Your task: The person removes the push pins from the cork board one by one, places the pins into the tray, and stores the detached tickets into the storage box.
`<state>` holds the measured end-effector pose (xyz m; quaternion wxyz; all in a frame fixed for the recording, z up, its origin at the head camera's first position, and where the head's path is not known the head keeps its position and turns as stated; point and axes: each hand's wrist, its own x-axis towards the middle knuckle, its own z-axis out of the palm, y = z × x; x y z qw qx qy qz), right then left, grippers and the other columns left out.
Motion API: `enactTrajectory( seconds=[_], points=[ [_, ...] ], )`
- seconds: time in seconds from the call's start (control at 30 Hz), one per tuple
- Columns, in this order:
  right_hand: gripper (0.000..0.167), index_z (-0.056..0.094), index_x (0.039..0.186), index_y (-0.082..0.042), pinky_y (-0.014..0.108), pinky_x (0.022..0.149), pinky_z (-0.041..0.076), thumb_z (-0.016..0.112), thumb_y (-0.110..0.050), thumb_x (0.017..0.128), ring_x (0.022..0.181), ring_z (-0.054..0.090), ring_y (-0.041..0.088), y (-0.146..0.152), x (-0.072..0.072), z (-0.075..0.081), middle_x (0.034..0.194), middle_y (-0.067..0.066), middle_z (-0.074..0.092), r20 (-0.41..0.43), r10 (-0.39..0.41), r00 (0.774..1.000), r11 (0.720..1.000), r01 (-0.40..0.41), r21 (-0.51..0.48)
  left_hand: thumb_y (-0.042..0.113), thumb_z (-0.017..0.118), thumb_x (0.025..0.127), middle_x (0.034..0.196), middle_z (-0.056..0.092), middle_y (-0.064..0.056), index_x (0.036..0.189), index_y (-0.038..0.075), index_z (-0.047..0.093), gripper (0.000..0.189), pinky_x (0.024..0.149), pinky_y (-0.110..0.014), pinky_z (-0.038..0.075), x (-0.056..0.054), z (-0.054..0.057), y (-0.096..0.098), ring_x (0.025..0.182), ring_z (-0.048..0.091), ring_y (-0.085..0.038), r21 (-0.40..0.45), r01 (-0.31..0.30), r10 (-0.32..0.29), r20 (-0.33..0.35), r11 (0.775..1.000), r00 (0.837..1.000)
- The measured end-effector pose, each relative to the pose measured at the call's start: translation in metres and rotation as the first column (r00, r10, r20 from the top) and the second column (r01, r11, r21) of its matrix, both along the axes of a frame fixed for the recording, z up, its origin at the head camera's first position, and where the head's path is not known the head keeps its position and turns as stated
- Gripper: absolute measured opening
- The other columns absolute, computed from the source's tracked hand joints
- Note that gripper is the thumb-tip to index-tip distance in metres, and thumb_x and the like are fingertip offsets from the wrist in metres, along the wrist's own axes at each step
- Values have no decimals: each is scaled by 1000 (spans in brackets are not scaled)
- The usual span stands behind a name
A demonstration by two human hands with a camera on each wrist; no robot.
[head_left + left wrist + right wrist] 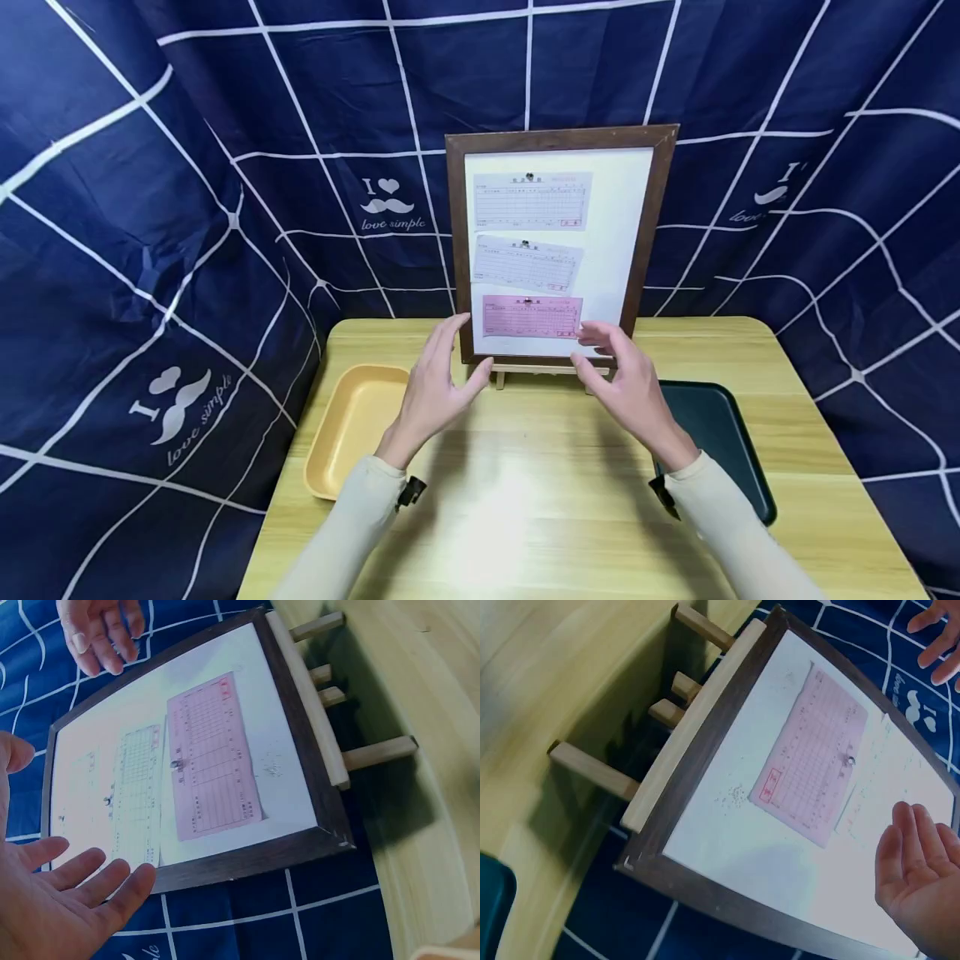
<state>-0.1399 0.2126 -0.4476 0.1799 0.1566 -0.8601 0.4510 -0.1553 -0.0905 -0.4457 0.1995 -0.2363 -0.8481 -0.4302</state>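
Observation:
A brown-framed white board (615, 250) leans upright on a small wooden easel (501, 379) at the table's back. Pinned to it, one above another, are a white printed slip (532, 204), a second white slip (525, 267) that sits slightly tilted, and a pink slip (531, 318) at the bottom. Dark pushpins (528, 177) show at the slips' top edges. My left hand (438, 392) is by the frame's lower left corner, fingers spread, holding nothing. Opposite it, my right hand (626, 379) hovers before the lower right corner, also with nothing in it.
A yellow tray (322, 467) lies at the left of the wooden table (525, 533). On the right is a dark green tray (720, 442), partly behind the right forearm. Dark blue cloth (337, 100) with white lines hangs behind and at both sides.

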Motion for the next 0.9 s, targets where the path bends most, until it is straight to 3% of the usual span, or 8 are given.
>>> enactTrajectory(
  seconds=[0.13, 0.3, 0.5, 0.7, 0.9],
  points=[
    [37, 66, 142, -10, 27, 91, 52, 74, -16, 106, 111, 70, 23, -1, -10, 5, 131, 10, 74, 16, -19, 1000, 996, 21, -86, 32, 72, 100, 141, 60, -16, 153, 0, 53, 65, 99, -51, 57, -11, 5, 6, 127, 59, -31, 110, -6, 3, 26, 994, 1000],
    [33, 69, 138, -7, 21, 85, 53, 73, -17, 106, 104, 72, 18, -7, -21, 10, 123, 7, 78, -3, -38, 999, 994, 38, -107, 21, 76, 96, 119, 59, -14, 142, -1, 58, 54, 86, -54, 59, -19, 7, 9, 111, 58, -32, 223, -36, 31, 24, 974, 999],
    [25, 74, 128, -5, 24, 84, 54, 76, -14, 104, 96, 70, 17, -14, -35, 19, 114, 3, 79, -57, -86, 995, 989, 78, -122, 19, 75, 96, 126, 62, -19, 145, -1, 58, 55, 83, -53, 58, -32, 13, 13, 113, 60, -39, 282, -73, 63, 42, 957, 997],
    [21, 75, 121, -1, 23, 82, 54, 78, -13, 103, 93, 69, 16, -25, -56, 33, 108, 4, 78, -104, -102, 989, 983, 84, -160, 18, 73, 99, 131, 65, -25, 145, -7, 56, 55, 80, -52, 58, -48, 26, 21, 113, 62, -38, 362, -81, 60, 68, 929, 996],
    [19, 76, 117, 1, 21, 80, 54, 77, -11, 102, 89, 68, 14, -34, -75, 45, 102, 4, 78, -120, -107, 987, 981, 85, -173, 16, 73, 99, 134, 65, -24, 145, -6, 57, 54, 76, -40, 59, -65, 37, 30, 115, 63, -41, 385, -93, 64, 89, 918, 994]
  ],
)
